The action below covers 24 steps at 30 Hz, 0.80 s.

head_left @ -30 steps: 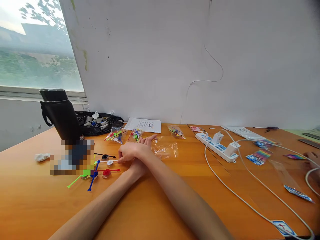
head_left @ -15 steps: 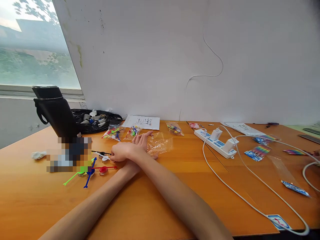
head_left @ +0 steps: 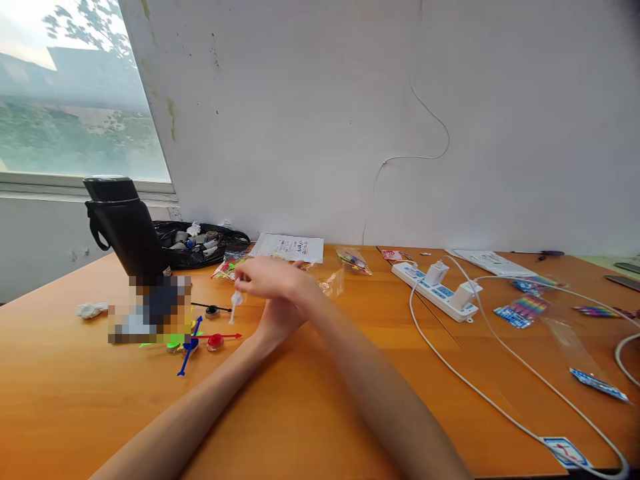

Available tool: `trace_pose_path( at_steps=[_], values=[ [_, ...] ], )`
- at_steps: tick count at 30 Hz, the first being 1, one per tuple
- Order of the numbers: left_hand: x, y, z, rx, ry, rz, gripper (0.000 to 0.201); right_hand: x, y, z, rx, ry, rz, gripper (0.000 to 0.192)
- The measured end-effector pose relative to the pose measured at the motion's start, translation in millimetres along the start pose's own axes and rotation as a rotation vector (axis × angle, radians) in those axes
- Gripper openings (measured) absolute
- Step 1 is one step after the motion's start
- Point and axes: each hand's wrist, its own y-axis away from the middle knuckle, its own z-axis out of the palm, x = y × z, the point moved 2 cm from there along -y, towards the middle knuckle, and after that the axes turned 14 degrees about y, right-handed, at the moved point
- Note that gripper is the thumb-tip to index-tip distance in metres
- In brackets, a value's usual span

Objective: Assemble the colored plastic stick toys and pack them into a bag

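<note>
My arms are crossed over the orange table [head_left: 310, 400]. My right hand [head_left: 273, 280] is raised above the table and pinches a small white plastic spinner with a thin stem [head_left: 234, 304], which hangs down from its fingers. My left hand [head_left: 278, 321] sits under it, its fingers mostly hidden, at the edge of a crumpled clear plastic bag [head_left: 333, 283]. Just left of my hands lie a red spinner [head_left: 215, 341], a blue one [head_left: 189, 350], a black one [head_left: 213, 311] and a green one [head_left: 173, 345].
A black flask [head_left: 125, 230] and an open black bag of small parts [head_left: 200, 241] stand at the back left. Behind my hands are a paper sheet [head_left: 290, 248] and small packets [head_left: 353, 260]. A white power strip [head_left: 440, 290], its cables [head_left: 500, 400] and rainbow packets [head_left: 520, 310] lie on the right.
My right hand has lifted off the table with the white spinner, which lay among the others. The clear bag has bunched up and shifted back by my left hand.
</note>
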Motion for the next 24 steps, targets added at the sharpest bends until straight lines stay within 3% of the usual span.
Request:
trace_pose_path(
  at_steps=[2, 5, 8, 10, 16, 24],
  values=[
    [5.6, -0.7, -1.8, 0.051, -0.011, -0.026, 0.070, 14.4, 14.9, -38.2, 0.015, -0.064, 0.055, 0.016],
    [12.8, -1.2, -4.7, 0.120, 0.021, -0.062, 0.076, 41.5, 46.3, -81.1, 0.163, -0.132, 0.147, 0.018],
    [16.5, -0.7, -5.4, 0.121, 0.070, -0.072, 0.076, 66.5, 78.4, -106.3, 0.293, -0.147, 0.249, 0.019],
    [16.9, 0.0, -5.4, 0.123, 0.092, -0.071, 0.074, 76.2, 96.2, -116.6, 0.283, -0.119, 0.310, 0.020],
    [13.4, 0.3, -7.5, 0.133, 0.121, -0.075, 0.072, 83.3, 116.7, -125.9, 0.072, 0.030, 0.537, 0.022],
    [12.6, 0.0, -9.8, 0.132, 0.119, -0.083, 0.071, 79.9, 92.4, -105.0, -0.080, 0.014, 0.487, 0.020]
  ],
)
